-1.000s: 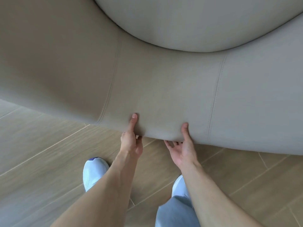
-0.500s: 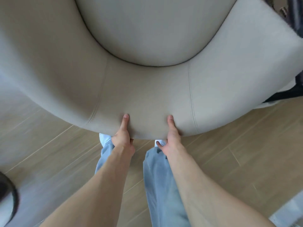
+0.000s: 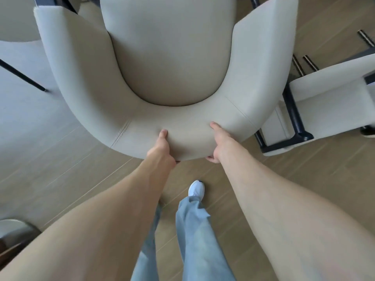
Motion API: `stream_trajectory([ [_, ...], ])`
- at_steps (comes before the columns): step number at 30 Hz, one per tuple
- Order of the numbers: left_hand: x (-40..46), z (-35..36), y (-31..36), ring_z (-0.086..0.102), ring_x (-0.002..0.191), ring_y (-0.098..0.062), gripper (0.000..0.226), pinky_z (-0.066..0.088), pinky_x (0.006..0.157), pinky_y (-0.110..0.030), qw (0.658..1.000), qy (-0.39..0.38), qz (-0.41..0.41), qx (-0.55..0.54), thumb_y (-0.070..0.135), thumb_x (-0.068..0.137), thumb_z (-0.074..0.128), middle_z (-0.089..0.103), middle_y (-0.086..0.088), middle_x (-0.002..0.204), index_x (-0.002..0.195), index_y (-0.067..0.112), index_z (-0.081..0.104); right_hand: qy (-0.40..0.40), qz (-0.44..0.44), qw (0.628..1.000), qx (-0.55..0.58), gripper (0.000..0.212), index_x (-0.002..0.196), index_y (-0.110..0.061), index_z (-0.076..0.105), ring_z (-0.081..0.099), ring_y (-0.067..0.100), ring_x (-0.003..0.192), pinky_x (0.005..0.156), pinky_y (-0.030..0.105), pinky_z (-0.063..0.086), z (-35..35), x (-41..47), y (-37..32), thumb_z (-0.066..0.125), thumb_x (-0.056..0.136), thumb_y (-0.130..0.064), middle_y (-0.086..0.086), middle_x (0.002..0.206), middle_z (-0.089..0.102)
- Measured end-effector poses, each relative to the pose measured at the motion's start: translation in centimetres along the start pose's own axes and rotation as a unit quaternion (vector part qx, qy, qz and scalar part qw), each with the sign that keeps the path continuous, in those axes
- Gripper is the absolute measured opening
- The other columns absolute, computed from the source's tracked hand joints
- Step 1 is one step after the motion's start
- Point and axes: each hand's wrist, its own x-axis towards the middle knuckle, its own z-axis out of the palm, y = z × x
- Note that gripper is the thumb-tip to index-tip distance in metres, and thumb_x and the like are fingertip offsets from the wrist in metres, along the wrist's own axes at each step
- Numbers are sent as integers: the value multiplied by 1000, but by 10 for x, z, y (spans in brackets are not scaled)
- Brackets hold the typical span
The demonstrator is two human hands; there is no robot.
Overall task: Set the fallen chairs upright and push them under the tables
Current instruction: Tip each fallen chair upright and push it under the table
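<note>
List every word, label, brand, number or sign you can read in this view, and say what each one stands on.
None: no readable text shows anywhere.
The cream chair gripped by the left hand and the right hand is plain fabric, no tag in view.
The fallen chair on the right, the white shoe and the wooden floor show no markings.

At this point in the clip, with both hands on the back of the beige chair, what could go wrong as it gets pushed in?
1. Another chair lies tipped over close on the right, its dark frame near the held beige chair; the two could catch.
2. Left hand and right hand grip only the backrest's rim, so the hold might slip.
3. The white shoe steps close behind the chair, so a foot might clip it.
</note>
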Motion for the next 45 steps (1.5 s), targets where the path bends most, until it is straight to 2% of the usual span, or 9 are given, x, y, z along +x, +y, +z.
stream_trajectory([
  [2,-15,5,20,62,85,-30,61,57,57,-45,1000,-12,26,10,49,72,84,58,-7,117,114,17,51,-21,-11,1000,8,62,118,-22,60,61,35,110,91,58,53,7,-13,-23,81,71,-55,5,127,61],
  [6,-35,19,62,65,101,-34,88,63,72,-49,995,13,98,13,47,66,89,54,-11,131,133,10,46,-49,-46,997,28,94,146,-18,39,48,39,128,91,67,51,23,-34,-68,84,71,-52,7,147,43],
  [15,-49,89,178,63,84,-37,79,54,39,-47,986,-48,150,-46,33,59,98,54,-14,125,113,13,43,-41,-140,988,46,82,134,-13,41,52,42,118,61,66,57,85,-54,-183,90,72,-37,11,136,45],
  [18,-51,112,211,55,92,-40,70,50,32,-49,987,-53,145,-35,34,62,96,49,-9,120,103,17,42,-27,-143,988,41,81,135,-12,42,50,44,121,67,71,55,102,-60,-215,89,74,-35,11,138,41],
  [25,-54,153,273,52,102,-45,71,49,32,-49,990,-49,129,-15,33,64,96,46,-10,132,108,16,42,-9,-148,989,26,77,136,-9,40,48,45,122,65,71,55,138,-67,-276,85,79,-35,11,136,37],
  [31,-55,161,283,50,119,-46,88,57,50,-58,993,-5,115,6,38,60,97,42,-10,141,126,14,44,7,-150,989,-3,79,136,-6,46,48,43,119,43,65,50,142,-66,-288,85,77,-41,8,132,36],
  [37,-70,138,272,72,94,-37,78,59,46,-40,981,-40,167,86,50,71,87,55,-8,127,121,10,43,-70,-147,983,-89,87,149,-14,37,56,39,121,90,60,57,116,-72,-279,71,84,-59,13,147,40],
  [39,-74,117,258,74,88,-33,69,63,65,-42,965,-64,209,145,45,83,79,59,-10,131,130,4,50,-127,-132,978,-102,82,154,-17,31,50,37,131,103,57,50,96,-80,-264,62,91,-60,16,153,39],
  [45,-133,87,228,71,84,-35,55,59,76,-45,932,-90,269,224,39,110,31,73,-22,104,119,0,67,-170,-229,954,-86,58,140,-5,54,60,28,125,107,43,50,30,-123,-253,54,100,-47,13,138,61],
])
